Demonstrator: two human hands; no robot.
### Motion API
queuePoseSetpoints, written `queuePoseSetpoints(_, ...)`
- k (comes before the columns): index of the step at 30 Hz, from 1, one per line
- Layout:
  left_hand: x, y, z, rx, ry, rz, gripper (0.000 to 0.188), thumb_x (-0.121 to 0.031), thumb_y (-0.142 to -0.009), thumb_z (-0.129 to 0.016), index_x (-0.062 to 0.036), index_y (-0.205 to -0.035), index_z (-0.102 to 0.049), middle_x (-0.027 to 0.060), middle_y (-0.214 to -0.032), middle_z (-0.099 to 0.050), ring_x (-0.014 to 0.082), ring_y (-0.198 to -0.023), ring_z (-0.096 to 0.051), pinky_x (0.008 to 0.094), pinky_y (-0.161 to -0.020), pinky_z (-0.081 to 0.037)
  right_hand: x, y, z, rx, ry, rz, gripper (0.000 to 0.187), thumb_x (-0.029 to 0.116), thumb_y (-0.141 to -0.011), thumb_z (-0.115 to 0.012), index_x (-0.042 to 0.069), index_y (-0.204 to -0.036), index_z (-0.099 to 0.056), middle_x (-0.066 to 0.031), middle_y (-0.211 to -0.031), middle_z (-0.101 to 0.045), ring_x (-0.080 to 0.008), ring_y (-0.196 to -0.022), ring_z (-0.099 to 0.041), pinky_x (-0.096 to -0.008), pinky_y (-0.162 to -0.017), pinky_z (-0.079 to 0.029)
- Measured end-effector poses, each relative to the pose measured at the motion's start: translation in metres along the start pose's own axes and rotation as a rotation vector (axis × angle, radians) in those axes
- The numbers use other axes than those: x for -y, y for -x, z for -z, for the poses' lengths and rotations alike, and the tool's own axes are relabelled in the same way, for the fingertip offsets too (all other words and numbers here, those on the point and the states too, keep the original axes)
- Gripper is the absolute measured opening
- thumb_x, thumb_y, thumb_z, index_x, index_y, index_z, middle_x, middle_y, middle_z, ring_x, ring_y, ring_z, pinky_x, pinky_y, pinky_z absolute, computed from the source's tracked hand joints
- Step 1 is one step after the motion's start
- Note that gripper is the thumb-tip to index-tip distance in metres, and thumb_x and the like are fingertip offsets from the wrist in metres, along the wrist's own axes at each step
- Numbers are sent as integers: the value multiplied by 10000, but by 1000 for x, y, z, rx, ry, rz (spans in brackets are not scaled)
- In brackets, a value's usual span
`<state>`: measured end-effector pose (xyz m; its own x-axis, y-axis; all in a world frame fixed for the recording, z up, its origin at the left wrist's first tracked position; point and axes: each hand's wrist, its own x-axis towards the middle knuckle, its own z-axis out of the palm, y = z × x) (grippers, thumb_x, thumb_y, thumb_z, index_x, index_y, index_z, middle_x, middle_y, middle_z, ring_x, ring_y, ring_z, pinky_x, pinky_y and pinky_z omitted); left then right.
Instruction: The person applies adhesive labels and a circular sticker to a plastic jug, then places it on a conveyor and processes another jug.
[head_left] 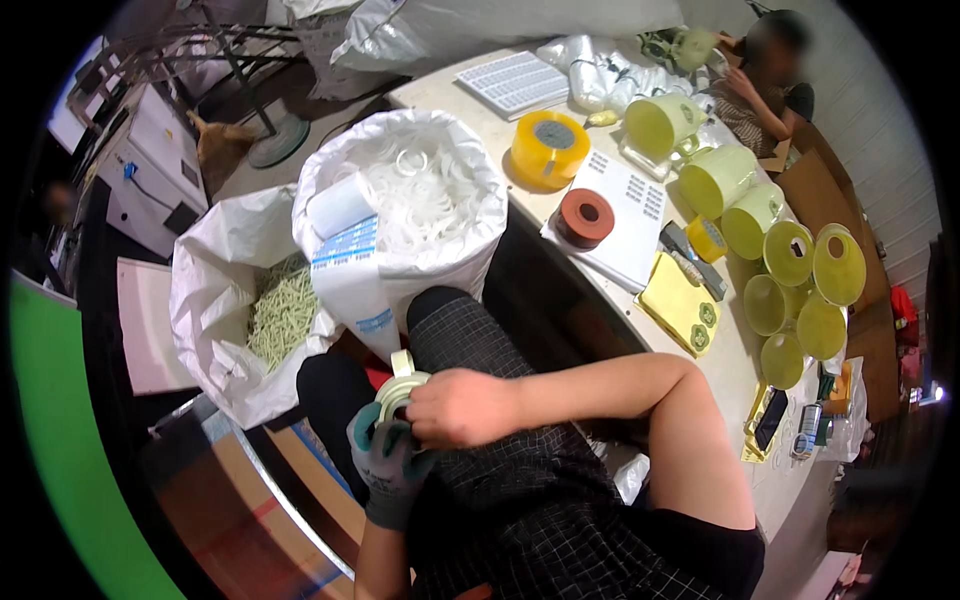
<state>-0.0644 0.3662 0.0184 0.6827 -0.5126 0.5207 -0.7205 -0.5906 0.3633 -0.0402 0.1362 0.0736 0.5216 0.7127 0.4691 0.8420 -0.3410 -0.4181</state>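
My left hand (388, 470), in a grey glove with teal fingertips, grips a pale green ring-shaped plastic part (397, 386) above my lap. A short tab sticks up from the far side of this part. My bare right hand (462, 408) is closed at the part's right side, with its fingers curled in at the ring's middle; the fingertips are partly hidden. Just beyond the hands stands a white sack (480, 165) full of translucent rings (425, 195). To its left, another white sack (205, 260) holds many small pale green pieces (280, 315).
A label roll (340, 205) lies on the rings, its strip hanging down. The table (610, 290) at right bears yellow tape (550, 150), a brown roll (584, 218), a yellow pad (680, 302) and several yellow-green cups (787, 252). A person (765, 90) sits at its far end.
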Motion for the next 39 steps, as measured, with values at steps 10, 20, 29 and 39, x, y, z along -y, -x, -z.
queuePoseSetpoints(10,3,-21,28,219,-103,19,451,-524,-818,-765,-124,-1027,-759,72,-1092,-624,355,-1212,-558,629,-1120,-420,3,1,15,195,68,-145,429,371,-689,-875,107,-992,-726,7,-1012,-613,-231,-1002,-558,-388,-883,-446)
queuePoseSetpoints(20,-23,-46,32,237,-309,104,331,-317,-907,-701,-46,-1095,-727,100,-1064,-619,304,-1159,-566,652,-1170,-354,10,9,-12,9,196,-145,310,324,-700,-841,99,-822,-666,-14,-893,-587,-233,-821,-552,-369,-682,-462)
queuePoseSetpoints(29,2,-114,34,380,-306,-261,145,-182,-753,-747,-82,-858,-753,31,-1011,-643,245,-1088,-641,423,-979,-539,18,17,-12,8,251,-187,286,324,-757,-825,106,-851,-665,-7,-858,-573,-201,-852,-567,-343,-709,-455)
queuePoseSetpoints(39,11,-117,35,459,-84,-215,275,-201,-763,-840,-103,-992,-722,56,-1034,-655,242,-882,-691,371,-787,-554,26,23,-10,37,163,-282,317,326,-719,-826,114,-862,-640,-15,-903,-580,-216,-852,-570,-361,-732,-465)
